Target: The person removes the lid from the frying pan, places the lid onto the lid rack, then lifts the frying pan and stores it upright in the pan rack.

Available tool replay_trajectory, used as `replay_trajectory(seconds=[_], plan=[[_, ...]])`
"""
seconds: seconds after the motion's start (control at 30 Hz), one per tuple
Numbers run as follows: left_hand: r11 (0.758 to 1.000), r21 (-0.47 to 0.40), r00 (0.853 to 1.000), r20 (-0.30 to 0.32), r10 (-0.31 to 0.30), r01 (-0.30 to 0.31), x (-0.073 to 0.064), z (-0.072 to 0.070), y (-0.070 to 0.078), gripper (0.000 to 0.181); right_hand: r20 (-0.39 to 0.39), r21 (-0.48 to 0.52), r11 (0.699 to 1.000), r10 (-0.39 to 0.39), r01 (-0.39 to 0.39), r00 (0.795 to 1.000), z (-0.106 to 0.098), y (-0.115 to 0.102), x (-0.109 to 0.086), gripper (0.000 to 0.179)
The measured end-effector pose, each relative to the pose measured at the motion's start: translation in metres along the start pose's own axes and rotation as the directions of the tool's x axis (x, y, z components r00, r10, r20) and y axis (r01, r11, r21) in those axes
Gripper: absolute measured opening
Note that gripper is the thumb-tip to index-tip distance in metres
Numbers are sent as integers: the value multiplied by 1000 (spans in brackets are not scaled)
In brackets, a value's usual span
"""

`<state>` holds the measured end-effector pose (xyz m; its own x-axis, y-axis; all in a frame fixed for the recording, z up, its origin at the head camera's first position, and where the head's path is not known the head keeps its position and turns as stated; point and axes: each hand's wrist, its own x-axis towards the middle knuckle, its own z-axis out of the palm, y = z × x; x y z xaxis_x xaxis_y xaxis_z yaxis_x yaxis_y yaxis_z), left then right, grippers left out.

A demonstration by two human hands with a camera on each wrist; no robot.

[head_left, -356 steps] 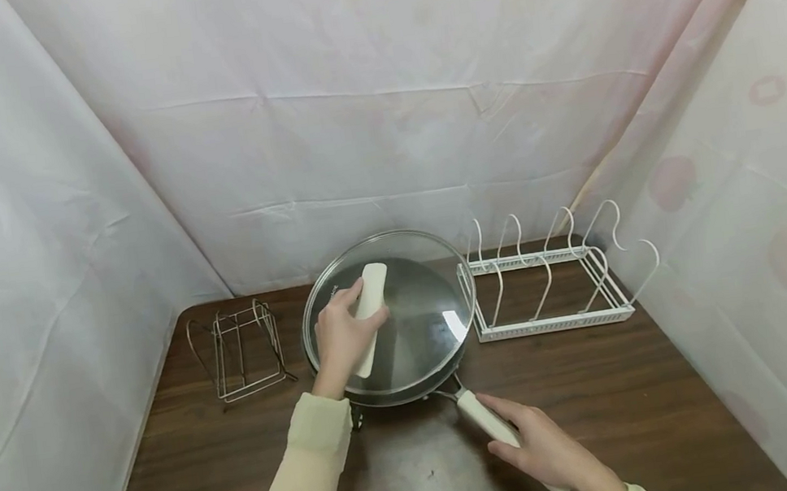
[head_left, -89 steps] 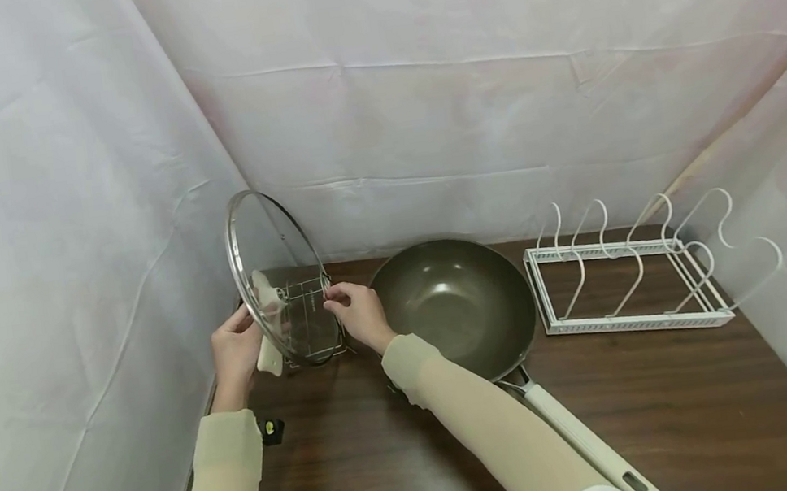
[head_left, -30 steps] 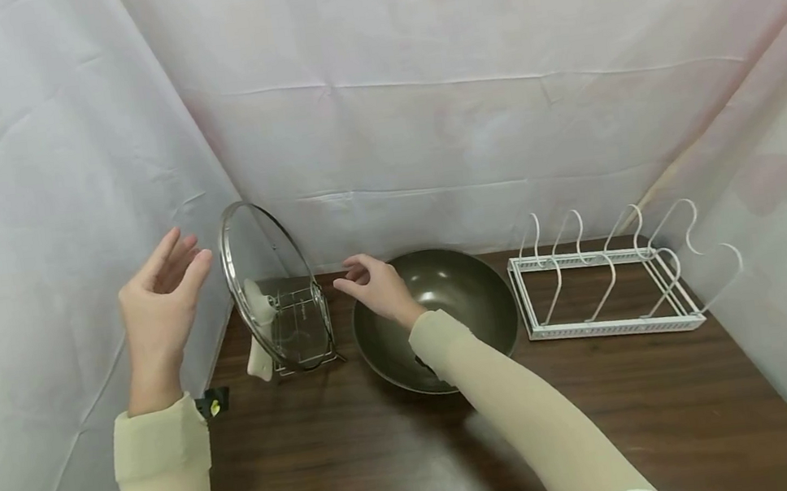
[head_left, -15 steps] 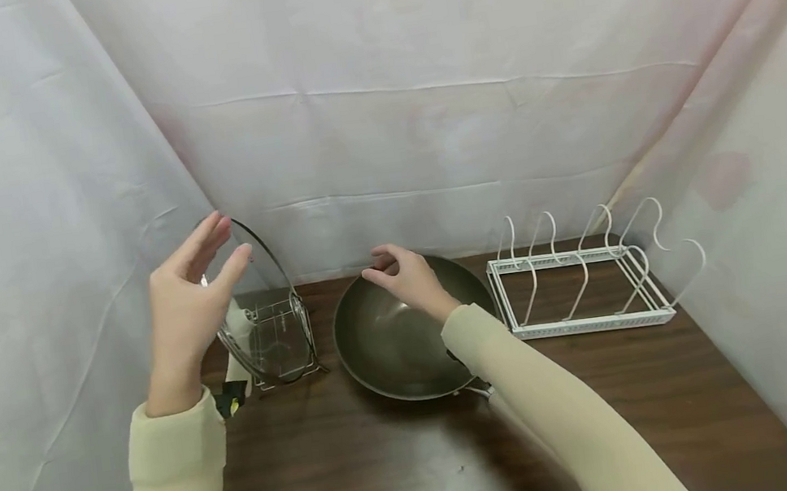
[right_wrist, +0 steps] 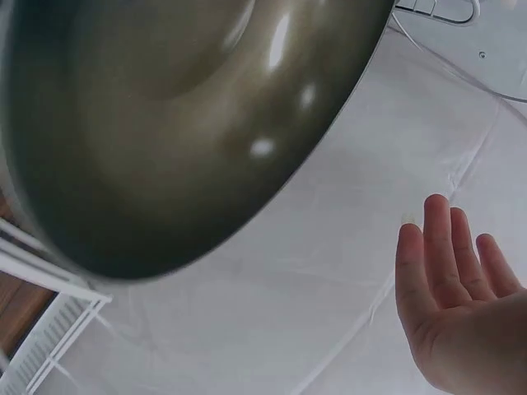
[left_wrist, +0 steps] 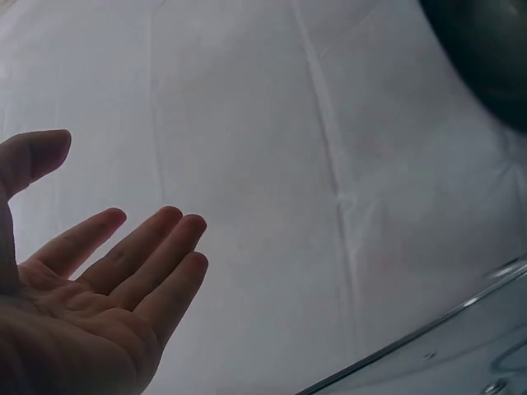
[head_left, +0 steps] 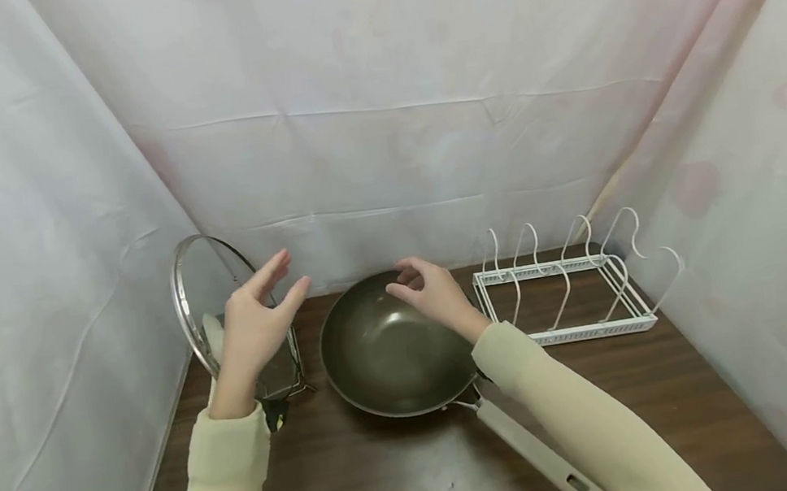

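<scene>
My left hand (head_left: 256, 324), fingers spread and holding nothing, hovers in front of the glass lid (head_left: 182, 300). That lid stands on edge in a small wire stand (head_left: 296, 356), its pale handle facing left and partly hidden by the hand. A dark frying pan (head_left: 393, 360) lies on the table, with its cream handle (head_left: 537, 453) pointing toward the front right. Above the pan's far right side is my right hand (head_left: 436, 293), fingers loosely bent around nothing. In the right wrist view the palm (right_wrist: 461, 321) faces up, apart from the pan (right_wrist: 181, 148).
A white rack (head_left: 588, 332) with several curved hooks stands right of the pan, partly behind my right sleeve. Pale curtains (head_left: 383, 157) enclose the back and both sides of the brown wooden table (head_left: 363, 478).
The lid went from the pan into the wire stand, and both hands let go of it. Since half a second ago my left hand has moved right, closer to the pan; the view has turned right.
</scene>
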<state>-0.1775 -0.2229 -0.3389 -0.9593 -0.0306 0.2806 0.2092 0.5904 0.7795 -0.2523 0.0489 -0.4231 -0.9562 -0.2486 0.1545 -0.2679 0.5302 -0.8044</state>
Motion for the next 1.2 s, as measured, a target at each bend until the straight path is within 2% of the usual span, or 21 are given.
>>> replay_trajectory(seconds=[0.3,0.57,0.77,0.93,1.2], plan=[[996,23,991,98,-88,86,-4,40,-34,65,-14,-18,1000,10,-11,1000,-24,12,-23,46],[990,34,982,124,-141,138,-6,61,-57,67,-20,-22,1000,13,-14,1000,-39,21,-39,45],[986,16,973,162,-167,167,-15,73,-77,72,-14,-15,1000,19,-19,1000,-46,28,-55,45],[984,34,972,157,-177,174,-22,83,-91,73,-18,-1,1000,25,-25,1000,-52,33,-67,46],[982,90,979,106,-172,163,-34,102,-107,72,-22,-8,999,37,-37,999,-55,42,-83,47]])
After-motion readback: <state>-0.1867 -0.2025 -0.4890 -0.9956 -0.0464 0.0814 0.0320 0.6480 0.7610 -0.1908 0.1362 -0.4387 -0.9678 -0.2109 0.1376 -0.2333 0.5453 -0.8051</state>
